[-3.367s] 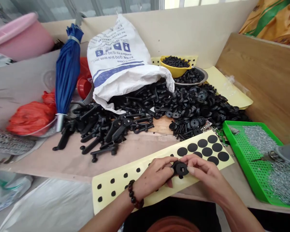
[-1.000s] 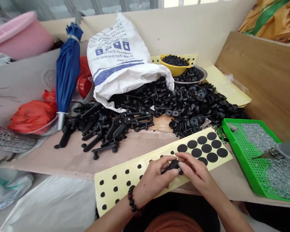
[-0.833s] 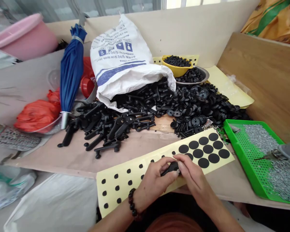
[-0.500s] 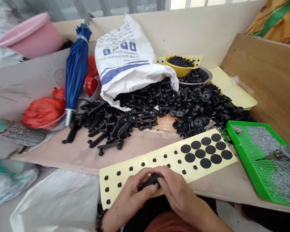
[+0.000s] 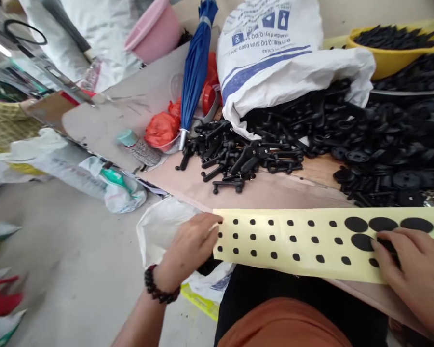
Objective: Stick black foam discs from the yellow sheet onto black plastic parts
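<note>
A pale yellow sticker sheet lies across the table's front edge, with rows of small black dots and larger black circles. At its left end is my left hand, fingers bent and drawn together. Something black shows beneath that hand, partly hidden, and I cannot tell whether it is gripped. My right hand rests over the large circles, thumb and forefinger tips close together. Between them is a black patch, either a sticker or a small part. Past the sheet lie black crank handles in a heap.
A white woven sack spills onto the heap. Black round parts and a yellow bowl stand right. A blue umbrella, red plastic bag and pink basin are left. A white bag hangs beside the table's edge.
My hands have parted from around the dark part they held together. The left has moved to the sheet's left end, the right onto the large circles. The view has swung left.
</note>
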Demonstrator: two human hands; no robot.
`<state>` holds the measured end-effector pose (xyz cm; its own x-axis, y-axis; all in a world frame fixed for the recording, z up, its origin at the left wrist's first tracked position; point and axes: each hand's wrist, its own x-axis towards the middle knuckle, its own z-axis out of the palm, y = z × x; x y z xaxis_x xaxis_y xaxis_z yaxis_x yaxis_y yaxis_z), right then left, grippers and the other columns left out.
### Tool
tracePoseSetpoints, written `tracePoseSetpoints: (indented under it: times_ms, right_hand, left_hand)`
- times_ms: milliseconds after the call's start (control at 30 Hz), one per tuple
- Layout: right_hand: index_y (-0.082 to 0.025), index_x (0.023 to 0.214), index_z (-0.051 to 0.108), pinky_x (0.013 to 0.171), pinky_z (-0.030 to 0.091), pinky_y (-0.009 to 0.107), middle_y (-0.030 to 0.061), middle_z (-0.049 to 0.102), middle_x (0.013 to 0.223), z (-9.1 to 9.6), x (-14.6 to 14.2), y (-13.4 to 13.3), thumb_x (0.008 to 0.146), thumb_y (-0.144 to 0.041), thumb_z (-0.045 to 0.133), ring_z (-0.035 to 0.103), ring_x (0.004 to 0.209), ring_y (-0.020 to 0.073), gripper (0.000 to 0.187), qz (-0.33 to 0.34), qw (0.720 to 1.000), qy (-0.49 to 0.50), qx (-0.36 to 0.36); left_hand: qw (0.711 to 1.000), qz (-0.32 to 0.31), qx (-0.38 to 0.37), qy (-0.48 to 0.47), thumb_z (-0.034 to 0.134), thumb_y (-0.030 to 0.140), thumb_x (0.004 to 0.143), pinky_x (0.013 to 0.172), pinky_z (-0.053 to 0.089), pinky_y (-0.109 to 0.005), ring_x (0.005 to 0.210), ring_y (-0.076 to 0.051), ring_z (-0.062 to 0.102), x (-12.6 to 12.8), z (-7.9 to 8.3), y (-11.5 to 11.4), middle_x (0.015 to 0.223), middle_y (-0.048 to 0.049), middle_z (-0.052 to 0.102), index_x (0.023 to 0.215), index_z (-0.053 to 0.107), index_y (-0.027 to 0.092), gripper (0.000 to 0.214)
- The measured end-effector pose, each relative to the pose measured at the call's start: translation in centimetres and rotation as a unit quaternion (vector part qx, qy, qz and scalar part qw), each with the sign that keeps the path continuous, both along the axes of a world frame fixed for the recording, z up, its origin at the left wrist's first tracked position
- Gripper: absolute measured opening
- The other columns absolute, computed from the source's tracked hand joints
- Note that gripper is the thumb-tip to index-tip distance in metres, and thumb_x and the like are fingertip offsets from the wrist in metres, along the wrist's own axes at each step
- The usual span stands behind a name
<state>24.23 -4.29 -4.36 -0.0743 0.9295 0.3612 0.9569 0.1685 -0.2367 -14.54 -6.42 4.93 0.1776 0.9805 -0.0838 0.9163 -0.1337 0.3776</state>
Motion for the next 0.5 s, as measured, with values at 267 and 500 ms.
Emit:
tracePoseSetpoints:
  times_ms: [267, 500]
  right_hand:
    - [-0.015, 0.093, 0.059, 0.072, 0.048, 0.042, 0.0167, 0.056, 0.098, 1.4, -3.0, -1.0, 0.086, -0.026, 0.045, 0.052, 0.088, 0.0298, 0.019, 0.048, 0.998, -0.027, 0.010]
    - [-0.014, 0.093, 0.057, 0.076, 0.047, 0.044, 0.0160, 0.055, 0.102, 1.4, -3.3, -1.6, 0.085, -0.015, 0.044, 0.052, 0.092, 0.0293, 0.015, 0.047, 0.999, 0.016, -0.012]
  left_hand:
    - [0.924, -0.368, 0.069, -0.074, 0.043, 0.018, 0.087, 0.098, 0.036, -0.040, 0.118, -0.026, 0.042, 12.9, -2.6, 2.5, 0.128, -0.0105, 0.049, 0.110, 0.054, 0.017, 0.026]
    - [0.918, -0.386, 0.091, 0.024, 0.044, 0.028, 0.089, 0.080, 0.039, -0.041, 0.101, -0.026, 0.047, 17.2, -4.4, 4.1, 0.116, -0.0101, 0.052, 0.109, 0.050, 0.018, 0.023]
